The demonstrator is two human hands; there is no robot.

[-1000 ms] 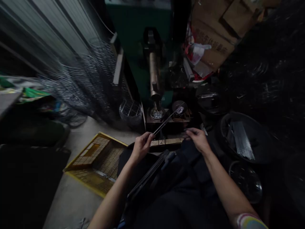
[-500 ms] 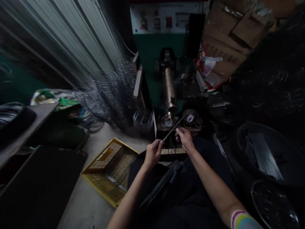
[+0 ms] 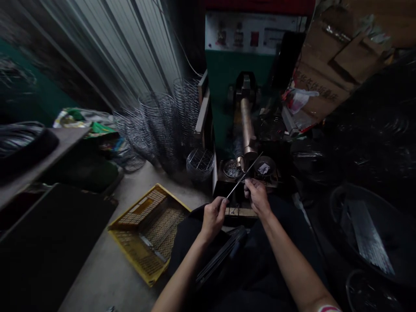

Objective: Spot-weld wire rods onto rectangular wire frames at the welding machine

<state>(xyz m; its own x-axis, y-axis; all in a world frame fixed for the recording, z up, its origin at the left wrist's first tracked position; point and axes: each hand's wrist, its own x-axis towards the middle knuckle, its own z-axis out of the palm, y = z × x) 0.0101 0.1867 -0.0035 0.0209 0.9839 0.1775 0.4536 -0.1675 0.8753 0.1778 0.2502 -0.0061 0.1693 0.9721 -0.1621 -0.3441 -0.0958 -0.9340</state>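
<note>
My left hand (image 3: pixel 213 218) is closed on the lower end of a thin metal rod (image 3: pixel 235 187), which slants up and to the right. Close to the rod's middle, my right hand (image 3: pixel 258 197) has its thumb and fingers pinched together; whatever they hold is too small to make out. Just beyond the rod is the copper-coloured tip (image 3: pixel 240 164) of a green machine (image 3: pixel 227 78), below its thick metal arm (image 3: pixel 247 123). I cannot tell whether rod and tip touch. A dish (image 3: pixel 232 169) of small metal bits sits beside the tip. Several more rods (image 3: pixel 216 262) lie across my lap.
A yellow plastic crate (image 3: pixel 151 234) stands on the floor at left. Behind it are stacks of wire rings (image 3: pixel 156 121) and a round wire grid (image 3: pixel 200 161). On the right, a dark basin (image 3: pixel 338 195) holds metal strips (image 3: pixel 370 234). Cardboard boxes (image 3: pixel 331 82) lean behind.
The view has shifted, so the machine appears farther right and lower. Both hands and the rod are nearer the copper-coloured tip, and the rod now crosses close in front of it.
</note>
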